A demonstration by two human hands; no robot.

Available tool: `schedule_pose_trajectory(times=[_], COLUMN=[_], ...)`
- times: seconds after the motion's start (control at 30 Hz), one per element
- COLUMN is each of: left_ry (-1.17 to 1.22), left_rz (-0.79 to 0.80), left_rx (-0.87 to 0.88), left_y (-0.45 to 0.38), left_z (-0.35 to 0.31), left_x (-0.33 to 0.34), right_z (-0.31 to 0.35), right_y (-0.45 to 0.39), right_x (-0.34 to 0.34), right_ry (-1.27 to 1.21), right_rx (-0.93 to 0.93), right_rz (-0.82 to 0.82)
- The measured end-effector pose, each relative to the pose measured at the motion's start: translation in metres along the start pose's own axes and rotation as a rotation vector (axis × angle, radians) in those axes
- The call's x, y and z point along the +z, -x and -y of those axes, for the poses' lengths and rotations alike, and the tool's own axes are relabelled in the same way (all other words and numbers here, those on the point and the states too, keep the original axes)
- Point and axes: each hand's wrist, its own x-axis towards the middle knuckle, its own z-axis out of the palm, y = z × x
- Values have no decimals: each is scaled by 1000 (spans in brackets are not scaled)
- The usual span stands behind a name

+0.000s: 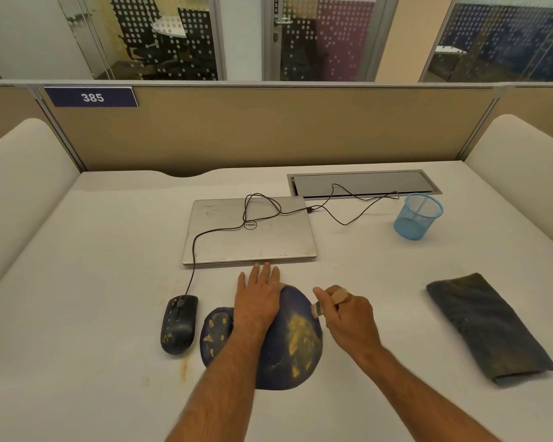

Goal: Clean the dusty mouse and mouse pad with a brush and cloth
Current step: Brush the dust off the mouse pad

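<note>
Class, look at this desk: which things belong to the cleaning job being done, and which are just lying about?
Belong to the job:
mouse pad, dusted yellow, pressed flat by the left hand
brush, gripped in the right hand
mouse
cloth, folded

Just lying about:
laptop, closed
blue mesh cup
cable hatch

White desk (364, 314): laptop (249, 231), mouse (178, 323), cloth (489, 327)

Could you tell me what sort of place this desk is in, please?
Most likely an open-plan office cubicle: a partition with a numbered plate reading 385, a closed laptop on the desk, and glass-walled meeting rooms behind.
</note>
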Motion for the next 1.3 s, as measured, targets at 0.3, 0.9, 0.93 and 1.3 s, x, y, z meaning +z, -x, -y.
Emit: schedule_pose_trajectory(times=[0.3,0.9,0.93,1.3], left_ry=[-31,-22,-22,-6], left_rz=[17,27,29,33], left_rx=[4,0,-1,-8], left_y=[1,1,1,1], left_z=[-2,-2,-2,-3], left_x=[-3,-3,-3,-4], right_z=[0,7,7,12], right_y=[3,3,2,-2], right_x=[0,6,5,7], right_ry=[-65,-67,-89,-81], right_rx=[34,58,46,42], right_rz=[-46,-9,-48,-33])
